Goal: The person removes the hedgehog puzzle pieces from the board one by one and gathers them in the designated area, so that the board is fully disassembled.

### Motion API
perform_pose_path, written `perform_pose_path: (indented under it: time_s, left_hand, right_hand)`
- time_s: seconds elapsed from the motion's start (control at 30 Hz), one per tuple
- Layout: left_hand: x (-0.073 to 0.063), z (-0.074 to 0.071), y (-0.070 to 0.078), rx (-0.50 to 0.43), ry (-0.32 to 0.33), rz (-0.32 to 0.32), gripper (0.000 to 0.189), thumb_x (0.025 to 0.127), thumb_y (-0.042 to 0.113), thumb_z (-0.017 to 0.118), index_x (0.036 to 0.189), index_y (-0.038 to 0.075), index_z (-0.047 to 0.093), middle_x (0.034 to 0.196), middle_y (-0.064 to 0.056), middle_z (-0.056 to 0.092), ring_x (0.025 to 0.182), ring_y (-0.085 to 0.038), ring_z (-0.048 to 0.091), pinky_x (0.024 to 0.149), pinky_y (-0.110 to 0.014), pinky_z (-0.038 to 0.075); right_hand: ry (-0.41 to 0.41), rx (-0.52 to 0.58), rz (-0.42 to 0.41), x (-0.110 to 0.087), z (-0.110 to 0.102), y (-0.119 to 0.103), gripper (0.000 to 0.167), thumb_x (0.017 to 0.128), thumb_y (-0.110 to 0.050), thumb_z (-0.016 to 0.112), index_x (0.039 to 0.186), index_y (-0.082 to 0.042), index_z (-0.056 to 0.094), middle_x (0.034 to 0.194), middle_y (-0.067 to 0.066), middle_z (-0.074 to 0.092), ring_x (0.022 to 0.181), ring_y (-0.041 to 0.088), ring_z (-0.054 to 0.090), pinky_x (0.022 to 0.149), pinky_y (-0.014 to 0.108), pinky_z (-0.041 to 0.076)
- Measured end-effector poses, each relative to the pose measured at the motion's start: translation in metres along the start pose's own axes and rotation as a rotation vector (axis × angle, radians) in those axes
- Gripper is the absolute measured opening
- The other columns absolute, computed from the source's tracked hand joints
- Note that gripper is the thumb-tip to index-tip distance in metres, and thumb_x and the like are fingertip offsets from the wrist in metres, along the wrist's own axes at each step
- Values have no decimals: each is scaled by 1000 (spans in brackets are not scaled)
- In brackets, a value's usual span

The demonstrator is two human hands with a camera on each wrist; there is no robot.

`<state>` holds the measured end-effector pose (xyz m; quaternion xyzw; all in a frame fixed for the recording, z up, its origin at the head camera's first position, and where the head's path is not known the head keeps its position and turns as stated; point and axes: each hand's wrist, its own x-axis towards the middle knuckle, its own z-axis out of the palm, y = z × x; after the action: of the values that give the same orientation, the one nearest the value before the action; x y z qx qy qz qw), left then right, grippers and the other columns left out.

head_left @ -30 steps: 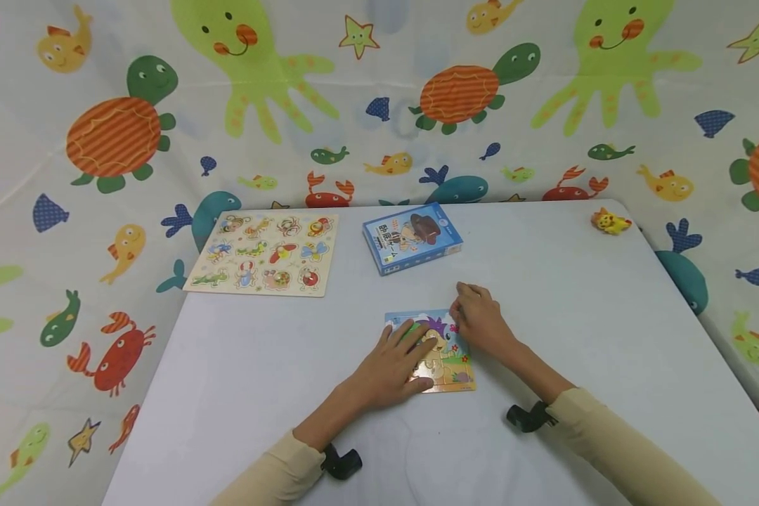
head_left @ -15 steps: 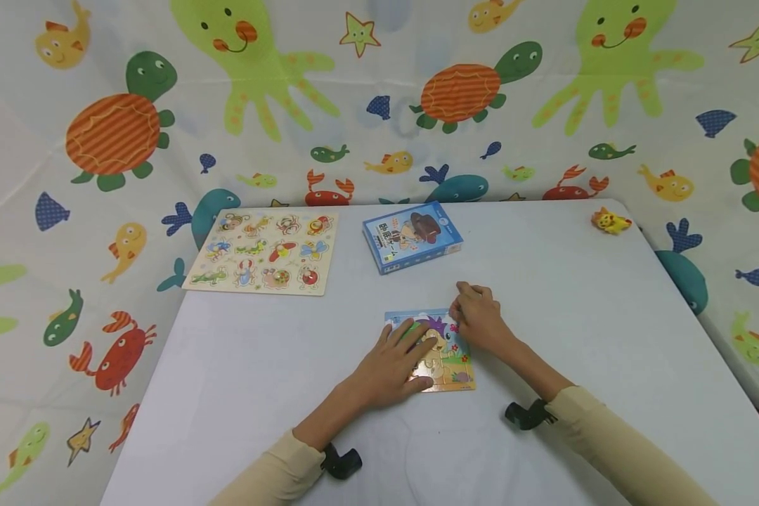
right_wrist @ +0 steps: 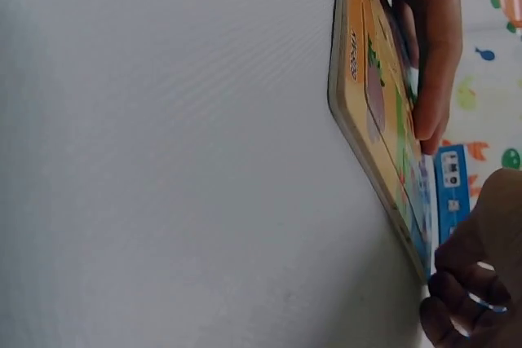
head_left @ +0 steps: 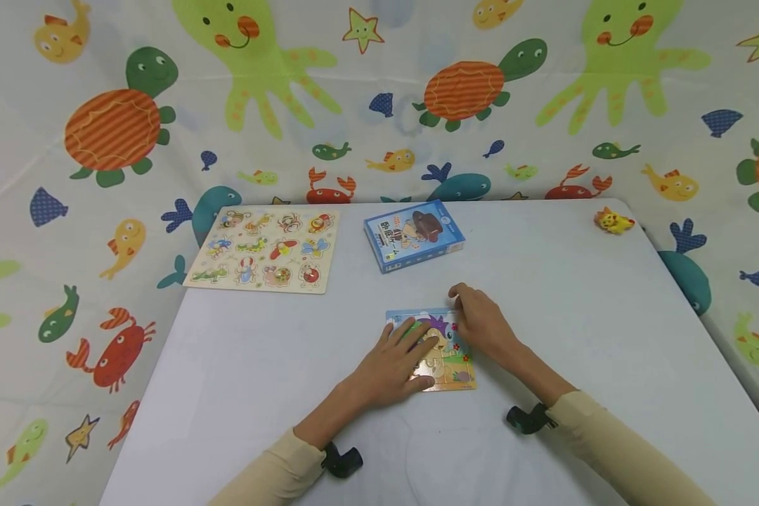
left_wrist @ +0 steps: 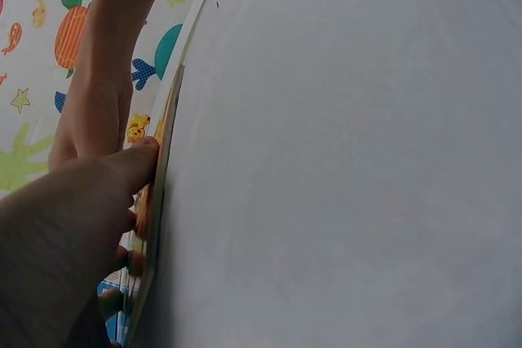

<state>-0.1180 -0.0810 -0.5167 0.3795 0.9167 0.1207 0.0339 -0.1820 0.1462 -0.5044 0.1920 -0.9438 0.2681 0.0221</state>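
Note:
A small jigsaw puzzle [head_left: 452, 369] with a cartoon picture lies on the white table, its pieces fitted in a thin tray-like board. My left hand [head_left: 388, 365] rests flat over its left half, fingers spread, the thumb near the lower edge. In the left wrist view, the thumb [left_wrist: 143, 160] lies along the puzzle's side. At the far right corner of the puzzle is my right hand [head_left: 483, 323], fingers bent. The right wrist view has its curled fingertips [right_wrist: 444, 291] right at that corner; I cannot tell whether they pinch it.
Beyond the hands lies a blue game box [head_left: 414, 237] with a hat-wearing figure. A wooden insect puzzle board [head_left: 262, 251] sits at the back left. A small yellow and red toy [head_left: 613, 221] stands near the back right corner, before a sea-animal printed curtain [head_left: 392, 70].
The right hand has turned slightly and its bent forefinger has shifted a little left at the puzzle's corner. The left hand and puzzle stay in place.

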Motion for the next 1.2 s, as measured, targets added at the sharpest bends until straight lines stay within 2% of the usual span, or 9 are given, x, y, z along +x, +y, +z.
perform_pose_path:
  time_s: [0.13, 0.33, 0.57, 0.77, 1.03, 1.2]
  left_hand:
    - [0, 0, 0, 3, -6, -2, 70, 100, 59, 41, 156, 18, 32, 163, -6, 19, 149, -30, 9, 113, -58, 13]
    - [0, 0, 0, 7, 1, 2, 69, 100, 58, 42, 155, 18, 33, 162, -6, 20, 149, -31, 10, 113, -58, 14]
    - [0, -2, 0, 2, 22, 13, 68, 100, 56, 45, 154, 16, 35, 162, -8, 21, 148, -33, 13, 112, -59, 15]
    - [0, -1, 0, -4, 22, 14, 68, 100, 56, 45, 154, 16, 35, 162, -8, 21, 148, -33, 13, 113, -59, 15]
    - [0, 0, -1, -6, 13, 8, 69, 100, 57, 44, 155, 16, 34, 162, -7, 20, 148, -32, 12, 113, -59, 14]
    - [0, 0, 0, -14, 33, 17, 68, 100, 55, 46, 154, 15, 36, 162, -8, 22, 148, -34, 14, 112, -61, 16]
  right_hand:
    - [-49, -12, 14, 2, 0, 1, 35, 87, 5, 57, 121, -3, 53, 91, 8, 58, 80, 23, 52, 73, 35, 48]
    - [-92, -25, 29, 5, -1, -1, 36, 89, 4, 55, 124, -1, 50, 93, 9, 59, 81, 23, 53, 72, 36, 49]
    - [-92, -93, -4, 6, -2, -4, 29, 92, 3, 55, 121, 0, 51, 91, 12, 61, 79, 23, 54, 69, 34, 49]
    - [-105, -129, -11, 8, 1, -4, 28, 89, 6, 56, 117, 1, 52, 87, 11, 62, 76, 23, 53, 69, 32, 48]
    - [-128, -115, -7, 11, 0, -4, 31, 85, 9, 61, 113, 1, 51, 83, 9, 61, 72, 20, 52, 66, 32, 47]
    - [-150, -88, 3, 10, -3, -7, 32, 85, 10, 61, 114, 1, 50, 85, 9, 61, 72, 21, 52, 67, 33, 47]
